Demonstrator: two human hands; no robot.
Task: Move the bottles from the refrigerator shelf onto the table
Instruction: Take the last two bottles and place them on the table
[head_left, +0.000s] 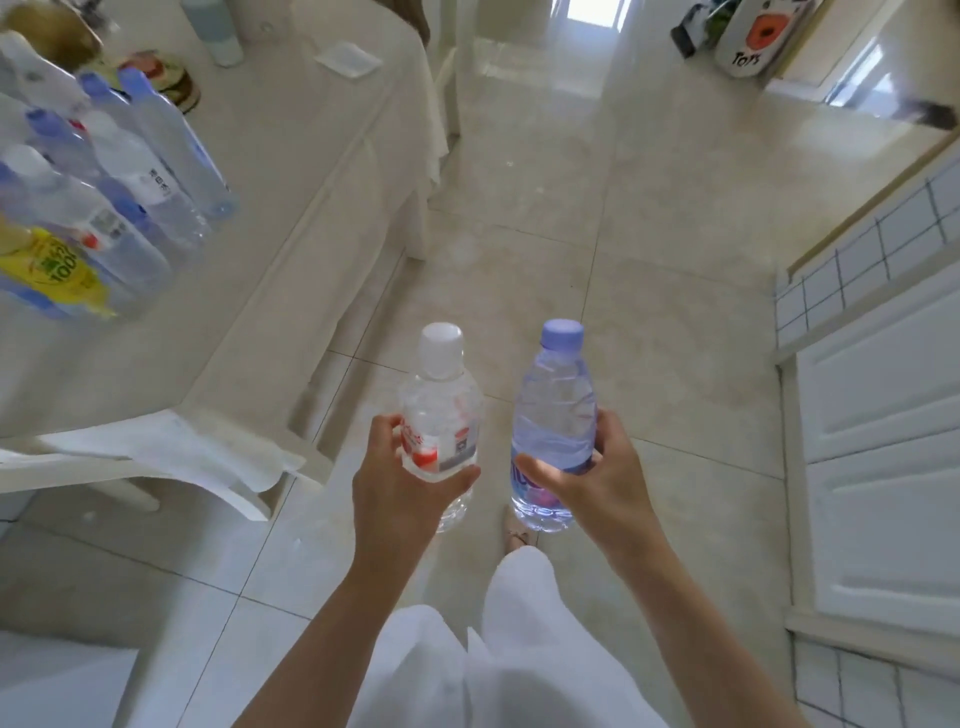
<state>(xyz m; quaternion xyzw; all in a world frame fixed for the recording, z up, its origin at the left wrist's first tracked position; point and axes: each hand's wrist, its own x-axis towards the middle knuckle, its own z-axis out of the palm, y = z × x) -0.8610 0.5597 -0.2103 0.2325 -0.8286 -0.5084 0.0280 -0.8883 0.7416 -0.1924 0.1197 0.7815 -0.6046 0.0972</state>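
You hold a bottle in each of your hands, both out in front of you over the tiled floor. Your left hand grips the clear bottle, the one with the white cap and a red-and-white label; your fingers curl round its left side and your thumb lies across the lower label. Your right hand grips the blue bottle with the lilac cap, your thumb across its lower front and your fingers wrapped behind. Both bottles stand nearly upright, caps away from you, just beside each other but not touching.

The table is off to your left, covered in a cream cloth. Near its left edge a cluster of bottles already stands there, most with blue or white caps, packed close together. A yellow-labelled bottle sits at the near end of that cluster. Farther back on the table are a round tin, a pale tall container and a flat white square item. White cabinet doors run along your right. The view is blurred towards the edges.
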